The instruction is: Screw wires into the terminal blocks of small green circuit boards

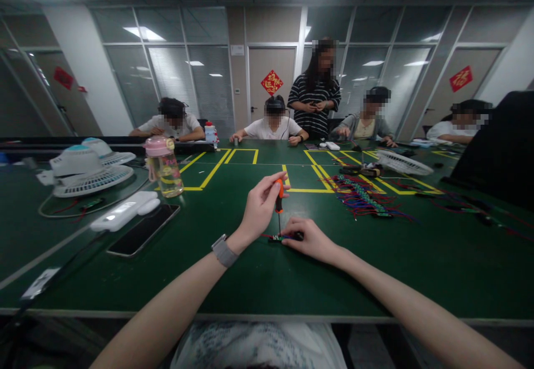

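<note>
My left hand [262,205] is closed around the orange and black handle of a screwdriver [279,205], which stands upright with its thin shaft pointing down. The shaft's tip meets a small circuit board [275,239] lying on the green table. Red wire runs off the board's left side. My right hand [311,238] rests low on the table, its thumb and fingers pinched at the board's right end, where a bit of dark wire shows. How the tip sits on the board is too small to make out.
To the right lies a row of several wired circuit boards [362,195], with a fan part [404,162] behind it. On the left are a phone [144,230], a white power bank [124,211], a pink-lidded bottle [164,168] and white fans [89,171]. Several people work across the table.
</note>
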{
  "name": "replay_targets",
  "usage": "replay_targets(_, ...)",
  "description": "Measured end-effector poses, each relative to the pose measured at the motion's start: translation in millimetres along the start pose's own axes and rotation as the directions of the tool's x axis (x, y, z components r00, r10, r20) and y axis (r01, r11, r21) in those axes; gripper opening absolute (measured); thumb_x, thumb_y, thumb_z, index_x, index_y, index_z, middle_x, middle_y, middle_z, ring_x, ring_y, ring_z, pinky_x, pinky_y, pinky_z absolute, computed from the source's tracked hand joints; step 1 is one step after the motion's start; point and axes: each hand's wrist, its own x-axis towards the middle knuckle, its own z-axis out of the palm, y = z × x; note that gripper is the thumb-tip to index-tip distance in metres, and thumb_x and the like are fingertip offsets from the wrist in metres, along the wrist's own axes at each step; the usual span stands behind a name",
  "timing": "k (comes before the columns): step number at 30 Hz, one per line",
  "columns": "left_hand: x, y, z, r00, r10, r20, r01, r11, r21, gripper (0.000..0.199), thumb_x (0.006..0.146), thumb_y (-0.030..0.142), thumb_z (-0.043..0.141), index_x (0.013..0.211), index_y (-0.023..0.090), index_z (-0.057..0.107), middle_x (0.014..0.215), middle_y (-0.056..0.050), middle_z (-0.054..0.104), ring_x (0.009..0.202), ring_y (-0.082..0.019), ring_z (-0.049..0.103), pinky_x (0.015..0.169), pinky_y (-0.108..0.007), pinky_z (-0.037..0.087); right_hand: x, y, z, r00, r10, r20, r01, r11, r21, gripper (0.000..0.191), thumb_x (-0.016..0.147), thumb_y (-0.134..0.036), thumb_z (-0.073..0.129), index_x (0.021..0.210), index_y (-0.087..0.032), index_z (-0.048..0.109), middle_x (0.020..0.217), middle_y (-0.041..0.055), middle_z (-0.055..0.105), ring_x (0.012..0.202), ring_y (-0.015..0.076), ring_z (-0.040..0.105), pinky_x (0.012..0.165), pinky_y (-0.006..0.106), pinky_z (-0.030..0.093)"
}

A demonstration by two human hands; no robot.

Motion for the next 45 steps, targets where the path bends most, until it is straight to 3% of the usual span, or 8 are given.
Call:
replay_targets(6,-0.4,0.7,-2.2,0.995,0.072,-0.071,-0.057,0.979,0.195,0.021,0.084,0.031,0.062,0.100,0.020,0.070,0.098,-0.005,0.056,0.081,-0.011,0.059,0.067,-0.020,0.052,0.8,1.4,0.7,1.000,-0.012,0.001,0.012,1.000,-0.022,0.013,0.076,-0.015,0.068,0.088,-0.016,0.075,0.082,0.0052,0.066,0.074,0.0154,0.060,0.069,0.026,0.048)
replay_targets(13,0.5,0.8,0.5,0.999,-0.041,0.010,0.041,0.999,-0.019,0.034,0.091,0.029,0.049,0.122,0.018,0.058,0.109,-0.009,0.063,0.088,-0.015,0.064,0.078,-0.030,0.056,0.2,2.1,1.0,1.000,-0.008,0.003,0.008,1.000,-0.002,0.014,0.077,-0.015,0.067,0.089,-0.016,0.075,0.083,0.0053,0.065,0.073,0.0148,0.060,0.068,0.025,0.048)
replay_targets(19,-0.6,0.5,-2.1,0.993,0.082,-0.087,-0.062,0.975,0.215,0.019,0.084,0.030,0.062,0.098,0.020,0.070,0.097,-0.005,0.057,0.089,-0.014,0.059,0.076,-0.023,0.052,0.3,3.6,1.9,1.000,-0.013,-0.007,0.013,1.000,-0.005,0.013,0.077,-0.016,0.068,0.088,-0.017,0.075,0.082,0.0048,0.065,0.072,0.0147,0.060,0.067,0.025,0.048)
replay_targets(23,0.4,1.3,-1.7,1.000,0.016,-0.023,-0.015,0.999,0.047,0.030,0.092,0.029,0.046,0.114,0.020,0.064,0.114,-0.008,0.058,0.094,-0.016,0.062,0.078,-0.028,0.055,0.5,3.5,1.9,1.000,-0.013,-0.005,0.013,1.000,-0.010,0.014,0.077,-0.016,0.068,0.088,-0.017,0.075,0.081,0.0045,0.065,0.071,0.0143,0.060,0.066,0.025,0.048)
replay_targets(26,1.2,1.4,-0.7,0.999,-0.046,-0.021,0.045,0.998,-0.038,0.031,0.090,0.029,0.052,0.117,0.017,0.061,0.109,-0.009,0.064,0.088,-0.016,0.065,0.079,-0.031,0.056,0.2,2.2,1.1,1.000,-0.008,-0.003,0.008,1.000,-0.009,0.014,0.076,-0.016,0.068,0.088,-0.017,0.075,0.082,0.0044,0.065,0.072,0.0145,0.060,0.067,0.025,0.048)
replay_targets(33,0.5,-1.0,-3.7,0.992,0.085,-0.094,-0.061,0.971,0.233,0.020,0.082,0.029,0.064,0.098,0.020,0.071,0.101,-0.006,0.057,0.088,-0.013,0.059,0.078,-0.025,0.051,0.1,1.6,1.2,1.000,-0.014,-0.010,0.014,1.000,0.000,0.013,0.076,-0.015,0.068,0.087,-0.017,0.075,0.082,0.0047,0.065,0.074,0.0151,0.060,0.068,0.026,0.047)
replay_targets(39,0.3,-0.8,-0.5,0.999,-0.042,0.027,0.044,0.998,-0.039,0.034,0.092,0.029,0.047,0.123,0.019,0.057,0.110,-0.009,0.062,0.090,-0.016,0.063,0.078,-0.031,0.055,0.3,1.8,1.5,1.000,-0.008,-0.001,0.008,1.000,-0.012,0.013,0.077,-0.016,0.068,0.088,-0.017,0.075,0.082,0.0044,0.065,0.072,0.0145,0.060,0.067,0.025,0.047)
replay_targets(45,-0.5,1.7,-2.0,0.994,0.090,-0.067,-0.073,0.972,0.222,0.020,0.080,0.027,0.066,0.098,0.021,0.070,0.097,-0.005,0.057,0.086,-0.013,0.058,0.077,-0.024,0.051,0.1,1.4,1.6,1.000,0.002,-0.004,-0.002,1.000,-0.008,0.013,0.077,-0.017,0.068,0.088,-0.017,0.075,0.082,0.0044,0.065,0.071,0.0144,0.059,0.067,0.025,0.048)
